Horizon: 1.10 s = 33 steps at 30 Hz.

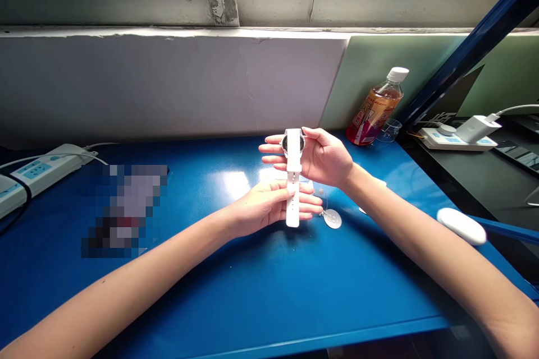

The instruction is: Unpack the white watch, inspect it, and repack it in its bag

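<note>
A white-strapped wristwatch [293,179] is held upright above the blue table, its strap hanging down toward me. My left hand [263,210] grips the lower strap, thumb on top and fingers stretched out underneath. Palm up, my right hand [324,157] supports the watch's far end; its fingers pass behind the strap and the thumb rests by the round case. The watch's face is mostly hidden by the strap. Just below my hands, a round silvery tag [332,219] lies on the table, apparently attached to a clear item partly hidden by my fingers.
A drink bottle [376,107] leans by the wall beside a clear cup [389,130]. A white oval case [461,226] sits near the right edge. Power strips [40,176] and cables lie at both sides. A pixelated object [130,207] is on the left of the table [252,291].
</note>
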Each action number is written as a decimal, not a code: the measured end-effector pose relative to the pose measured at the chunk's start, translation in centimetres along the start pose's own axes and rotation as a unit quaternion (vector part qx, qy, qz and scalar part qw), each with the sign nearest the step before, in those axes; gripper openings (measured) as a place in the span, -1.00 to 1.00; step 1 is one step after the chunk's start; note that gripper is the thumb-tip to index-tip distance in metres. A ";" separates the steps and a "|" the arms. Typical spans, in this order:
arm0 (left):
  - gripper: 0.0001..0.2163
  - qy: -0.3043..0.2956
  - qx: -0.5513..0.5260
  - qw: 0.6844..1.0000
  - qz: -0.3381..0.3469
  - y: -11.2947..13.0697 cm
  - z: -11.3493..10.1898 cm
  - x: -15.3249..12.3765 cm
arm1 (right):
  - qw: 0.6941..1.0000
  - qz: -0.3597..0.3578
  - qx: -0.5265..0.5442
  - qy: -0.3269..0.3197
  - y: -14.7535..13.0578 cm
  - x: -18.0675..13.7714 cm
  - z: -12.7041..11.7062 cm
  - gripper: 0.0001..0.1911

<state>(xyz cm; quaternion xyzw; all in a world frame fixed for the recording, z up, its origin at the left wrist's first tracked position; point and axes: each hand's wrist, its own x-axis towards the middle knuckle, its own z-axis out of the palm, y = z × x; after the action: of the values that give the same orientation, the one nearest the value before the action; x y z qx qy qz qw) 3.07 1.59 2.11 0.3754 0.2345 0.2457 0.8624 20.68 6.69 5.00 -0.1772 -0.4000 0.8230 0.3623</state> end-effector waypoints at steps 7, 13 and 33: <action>-0.77 0.002 0.001 1.000 0.006 0.2 0.4 -0.1 | 1.000 0.004 -0.004 -0.013 0.0 -0.1 -0.2 -0.44; -0.73 0.020 0.033 0.999 0.002 0.3 0.3 -0.2 | 1.000 -0.014 0.013 0.021 -0.3 -0.1 -0.6 -0.51; -0.65 0.109 -0.124 0.985 0.056 1.1 0.8 -0.1 | 0.938 -0.253 -0.149 0.187 0.4 0.7 0.1 -0.60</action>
<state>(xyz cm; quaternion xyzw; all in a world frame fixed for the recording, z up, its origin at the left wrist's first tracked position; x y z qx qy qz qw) 3.24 1.78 3.50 0.2490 0.2736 0.3602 0.8564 19.99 7.03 4.73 -0.2732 -0.4741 0.5875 0.5962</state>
